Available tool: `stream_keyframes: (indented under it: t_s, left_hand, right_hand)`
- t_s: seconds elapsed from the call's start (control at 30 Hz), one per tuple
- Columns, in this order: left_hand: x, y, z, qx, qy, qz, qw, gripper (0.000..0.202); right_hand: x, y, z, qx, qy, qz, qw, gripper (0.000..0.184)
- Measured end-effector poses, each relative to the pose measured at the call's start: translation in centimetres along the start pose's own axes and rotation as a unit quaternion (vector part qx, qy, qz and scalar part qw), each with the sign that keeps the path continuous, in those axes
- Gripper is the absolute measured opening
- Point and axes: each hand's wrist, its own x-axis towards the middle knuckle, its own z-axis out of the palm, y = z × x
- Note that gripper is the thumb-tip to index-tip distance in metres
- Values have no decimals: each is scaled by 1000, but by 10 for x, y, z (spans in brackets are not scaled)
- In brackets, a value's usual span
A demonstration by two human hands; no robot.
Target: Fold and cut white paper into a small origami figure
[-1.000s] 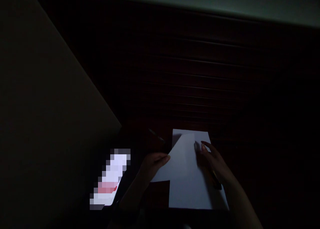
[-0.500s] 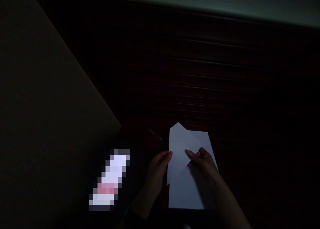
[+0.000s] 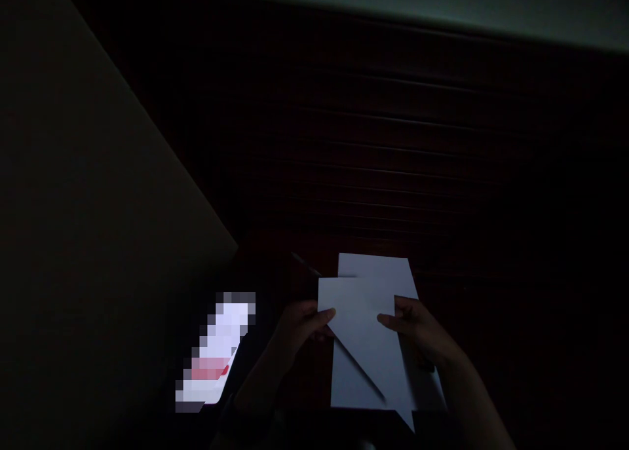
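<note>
Together, two hands (image 3: 299, 325) pinch one pointed paper (image 3: 361, 311) above one flat white sheet (image 3: 352, 382).

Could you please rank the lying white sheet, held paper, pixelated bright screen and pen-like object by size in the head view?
1. lying white sheet, counting its covered part
2. held paper
3. pixelated bright screen
4. pen-like object

No text, label or number readable; lit screen (image 3: 219, 345) blurred into blocks, content illegible.
</note>
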Motion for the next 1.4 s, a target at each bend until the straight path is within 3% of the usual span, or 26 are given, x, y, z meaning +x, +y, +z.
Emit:
stream_keyframes:
  t_s: [0.17, 0.4, 0.6, 0.77, 0.9, 0.97, 1.07, 1.2, 1.23, 1.3, 1.4]
  left_hand:
    - [-5, 4, -7, 20, -75, 8, 997, 31]
    - [-8, 8, -7, 24, -102, 20, 994, 25]
    - [-8, 2, -12, 6, -59, 12, 998, 21]
    - [-1, -1, -1, -192, -30, 30, 980, 31]
    - [8, -5, 8, -298, -48, -44, 952, 34]
    - [9, -6, 12, -282, -38, -52, 957, 35]
    - [5, -3, 17, -209, 9, 3, 978, 34]
    - [0, 4, 17, -136, 72, 56, 987, 35]
    - [-1, 5, 16, -119, 73, 64, 988, 34]
    - [-2, 6, 15, -78, 34, 80, 993, 31]
    - [-5, 2, 18, -11, -72, 90, 993, 28]
  right_hand:
    - [-2, 0, -5, 44, -64, 10, 997, 29]
    - [-3, 2, -6, 56, -91, 15, 994, 20]
    - [1, 9, -11, 45, -61, 30, 997, 17]
    - [5, 13, -5, 66, 4, -26, 997, 15]
    - [14, 15, 10, 32, 79, -92, 992, 21]
    - [16, 16, 18, -3, 67, -110, 992, 23]
    - [12, 10, 20, -52, -19, -103, 993, 30]
    - [-1, -5, 10, -56, -209, -49, 975, 68]
    - [-3, -8, 7, -41, -227, -47, 972, 77]
    - [-5, -10, 3, -11, -199, -55, 978, 77]
    - [0, -5, 6, -4, -99, -81, 992, 51]
